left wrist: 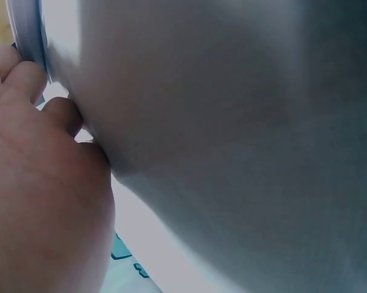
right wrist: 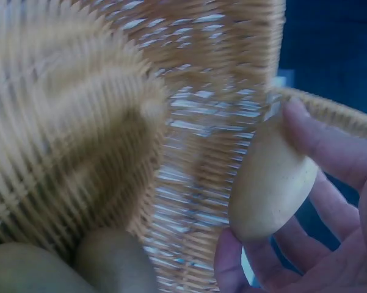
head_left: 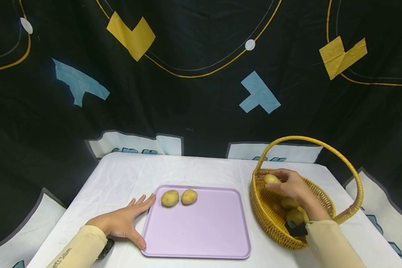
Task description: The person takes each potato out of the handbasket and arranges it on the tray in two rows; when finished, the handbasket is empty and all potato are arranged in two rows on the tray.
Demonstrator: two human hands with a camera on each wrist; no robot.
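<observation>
In the head view my right hand (head_left: 289,184) grips a potato (head_left: 272,179) inside the wicker basket (head_left: 264,212), near its left rim. The right wrist view shows that potato (right wrist: 272,177) between thumb and fingers, above the woven floor. More potatoes (head_left: 294,216) lie lower in the basket, partly hidden by my wrist. My left hand (head_left: 122,221) is spread at the left edge of the lilac tray (head_left: 197,230), its fingers and thumb touching the rim. Two potatoes, a left one (head_left: 169,198) and a right one (head_left: 189,196), sit side by side in the tray's far left corner.
The basket's tall handle (head_left: 341,158) arches over my right hand. A white cloth (head_left: 201,169) covers the table beneath the tray and basket. Behind the table hangs a black curtain (head_left: 187,111) with yellow and blue tape pieces.
</observation>
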